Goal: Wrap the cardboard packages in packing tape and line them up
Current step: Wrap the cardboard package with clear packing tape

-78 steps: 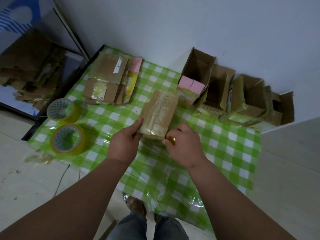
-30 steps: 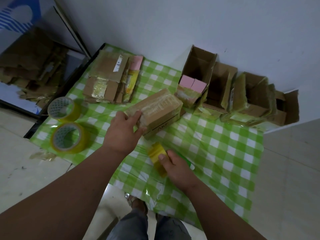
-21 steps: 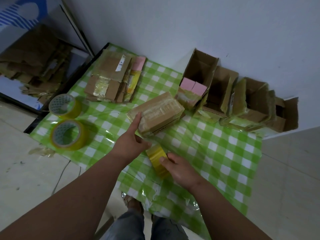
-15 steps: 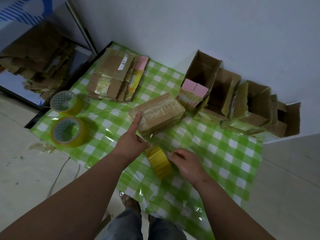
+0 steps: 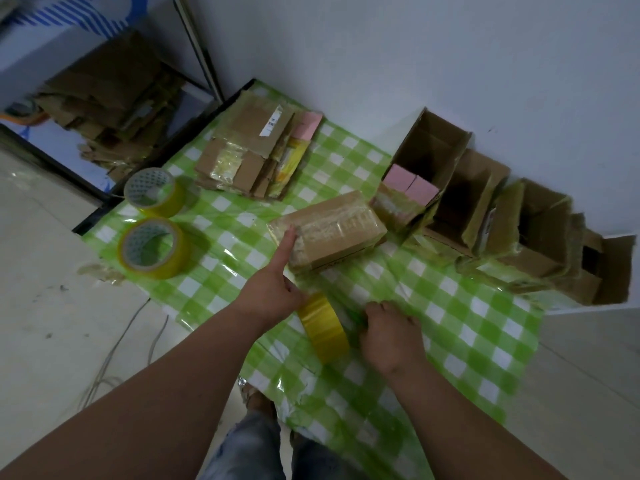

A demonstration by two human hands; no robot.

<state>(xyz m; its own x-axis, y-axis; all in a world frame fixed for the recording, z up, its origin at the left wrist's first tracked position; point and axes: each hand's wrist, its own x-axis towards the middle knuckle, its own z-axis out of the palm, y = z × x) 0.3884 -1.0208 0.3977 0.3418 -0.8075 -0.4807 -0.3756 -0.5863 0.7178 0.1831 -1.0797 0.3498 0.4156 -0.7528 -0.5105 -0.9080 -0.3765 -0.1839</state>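
Note:
A tape-wrapped cardboard package (image 5: pixel 332 230) lies on the green checked cloth (image 5: pixel 460 317). My left hand (image 5: pixel 273 289) touches its near left end with a straight index finger. Just in front, a yellow tape roll (image 5: pixel 323 327) stands on edge. My right hand (image 5: pixel 391 337) holds the roll from its right side with curled fingers, and a bit of green shows at the fingertips. A row of open cardboard boxes (image 5: pixel 460 188) lines the wall at the right, the first one holding pink pieces (image 5: pixel 410 185).
Two more yellow tape rolls (image 5: pixel 152 247) lie flat at the cloth's left edge. A pile of flattened cardboard and packages (image 5: pixel 249 154) sits at the back left. More cardboard scraps (image 5: pixel 104 98) lie beyond the cloth. Cables (image 5: pixel 114 351) run on the floor.
The package was turned from lengthwise to lying across. My right hand let go of it, picked up the yellow tape roll and shifted to the roll's right side. My left index finger stays on the package end.

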